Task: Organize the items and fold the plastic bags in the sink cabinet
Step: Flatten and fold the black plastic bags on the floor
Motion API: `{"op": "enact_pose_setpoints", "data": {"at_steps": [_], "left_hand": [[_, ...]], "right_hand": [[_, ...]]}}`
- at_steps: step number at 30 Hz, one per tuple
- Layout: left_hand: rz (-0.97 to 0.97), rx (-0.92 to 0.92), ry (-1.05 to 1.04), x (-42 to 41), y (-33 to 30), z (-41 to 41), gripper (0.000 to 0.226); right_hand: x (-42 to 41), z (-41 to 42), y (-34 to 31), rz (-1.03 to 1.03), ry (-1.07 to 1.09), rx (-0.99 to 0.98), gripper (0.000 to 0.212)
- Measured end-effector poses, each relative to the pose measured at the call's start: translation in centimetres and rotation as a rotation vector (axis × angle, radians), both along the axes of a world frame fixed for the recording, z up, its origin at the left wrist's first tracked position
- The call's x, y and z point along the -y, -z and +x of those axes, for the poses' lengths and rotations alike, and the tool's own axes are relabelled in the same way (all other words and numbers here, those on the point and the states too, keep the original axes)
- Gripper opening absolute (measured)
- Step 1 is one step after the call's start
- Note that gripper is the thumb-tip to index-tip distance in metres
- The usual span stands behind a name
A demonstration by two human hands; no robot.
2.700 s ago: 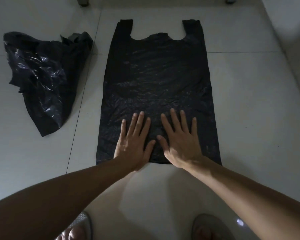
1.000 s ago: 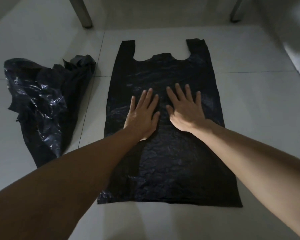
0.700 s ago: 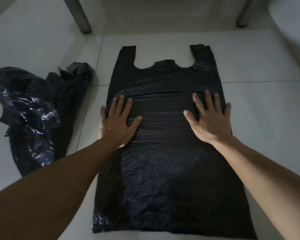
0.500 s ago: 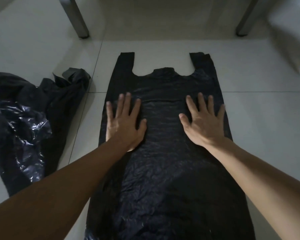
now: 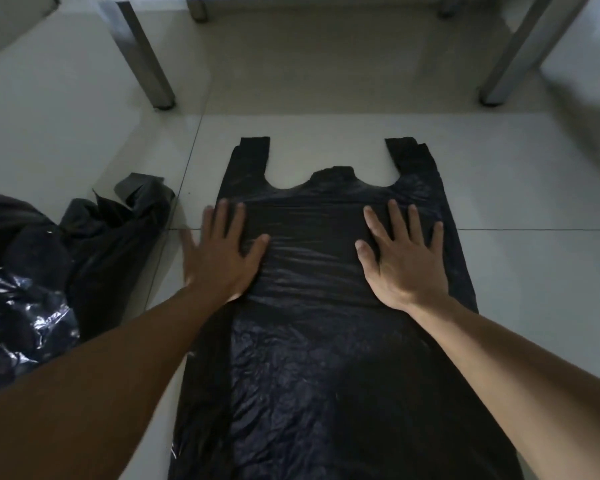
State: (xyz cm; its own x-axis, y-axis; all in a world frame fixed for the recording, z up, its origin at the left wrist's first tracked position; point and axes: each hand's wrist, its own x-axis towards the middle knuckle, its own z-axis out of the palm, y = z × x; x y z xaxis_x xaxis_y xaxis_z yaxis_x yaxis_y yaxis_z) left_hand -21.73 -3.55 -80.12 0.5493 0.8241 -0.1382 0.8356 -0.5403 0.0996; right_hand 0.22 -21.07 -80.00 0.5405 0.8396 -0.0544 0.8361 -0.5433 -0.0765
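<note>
Pale floor tiles (image 5: 520, 188) carry the work, in dim light with grout lines crossing under it. Spread flat on them is the black plastic bag (image 5: 326, 358), a vest-type carrier with its two handle loops pointing away from the person and its bottom edge running out of view at the near side. The film looks thin and very light, soft with no stiffness of its own, glossy and probably slippery against the tile, so it should slide or creep unless it is pinned while being worked. It is crinkled in the near half and smoother across the band between the hands. For a lengthwise fold, the sensible places to take hold would be a long side edge, pinched near a handle and again lower down; trapped air may puff it back up, so pressing flat comes first.

Both hands are spread with straight fingers and lie palm down on the upper part of the bag, well apart. The left hand (image 5: 219, 261) sits at the bag's left edge, and its outer fingers seem to overhang onto bare tile, though blur makes that hard to judge. The right hand (image 5: 404, 261) lies near the right edge, wholly on plastic. Both forearms reach forward from the near corners.

Left of the bag, apart from it, lies a crumpled black bag (image 5: 49, 282). Beyond stand metal legs (image 5: 142, 57)
</note>
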Motion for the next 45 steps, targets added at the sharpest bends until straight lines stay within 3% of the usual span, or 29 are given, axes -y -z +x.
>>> {"op": "enact_pose_setpoints", "data": {"at_steps": [3, 8, 18, 25, 33, 40, 45], "left_hand": [[-0.06, 0.099, -0.132, -1.6, -0.3, -0.4, 0.082], [0.052, 0.199, -0.067, -1.5, 0.0, -0.7, 0.075], [-0.147, 0.459, -0.062, -2.2, -0.4, -1.5, 0.069], [-0.09, 0.39, -0.012, -2.1, -0.3, -1.7, 0.063], [0.026, 0.082, 0.115, -1.6, 0.1, -1.0, 0.094], [0.06, 0.029, 0.094, -1.5, 0.1, -0.8, 0.098], [0.057, 0.042, 0.093, -1.4, 0.1, -0.8, 0.098]], "right_hand": [[0.0, -0.1, 0.0, -0.007, 0.002, 0.005, 0.064], [-0.1, 0.0, 0.0, -0.028, 0.004, 0.013, 0.065], [-0.1, -1.5, -0.3, -0.079, 0.002, -0.012, 0.074], [-0.3, -2.2, -0.9, -0.121, 0.019, 0.02, 0.078], [-4.6, -2.7, -1.3, -0.076, -0.232, -0.039, 0.072], [-2.6, 5.8, -0.9, -0.1, 0.044, -0.026, 0.077], [-2.5, 7.6, -1.2, -0.118, 0.147, -0.047, 0.085]]}}
